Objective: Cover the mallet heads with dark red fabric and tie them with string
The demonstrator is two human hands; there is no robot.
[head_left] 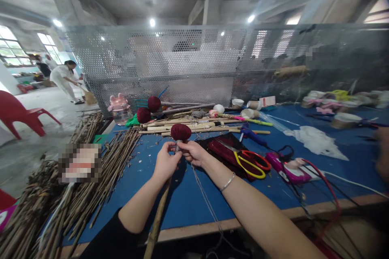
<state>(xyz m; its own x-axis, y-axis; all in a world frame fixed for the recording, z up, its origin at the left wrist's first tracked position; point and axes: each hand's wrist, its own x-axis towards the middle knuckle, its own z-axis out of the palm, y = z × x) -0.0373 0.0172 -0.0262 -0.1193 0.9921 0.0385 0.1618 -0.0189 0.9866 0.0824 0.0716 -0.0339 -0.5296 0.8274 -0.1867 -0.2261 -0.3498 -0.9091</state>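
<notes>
A dark red ball-shaped head (181, 132) sits on top of a wooden stick (158, 219), which slants down toward the table's front edge. Just below the ball, grey thread is wound around the stick. My left hand (167, 161) is closed around the stick at this wrapped part. Against its right side, my right hand (192, 152) pinches at the wrapping with thumb and fingers. Loose grey thread (202, 189) hangs from there over the table's front edge. Two similar dark red balls (154, 104) lie farther back beside a pink-lidded jar (118, 105).
Bundled thin twigs (105, 174) cover the left of the blue table (142, 172). Scissors (251, 164), dark red cloth, a blue glue gun (253, 135) and a purple power strip (287, 168) with cables lie right. A perforated metal screen (185, 62) stands behind; a person sweeps far left.
</notes>
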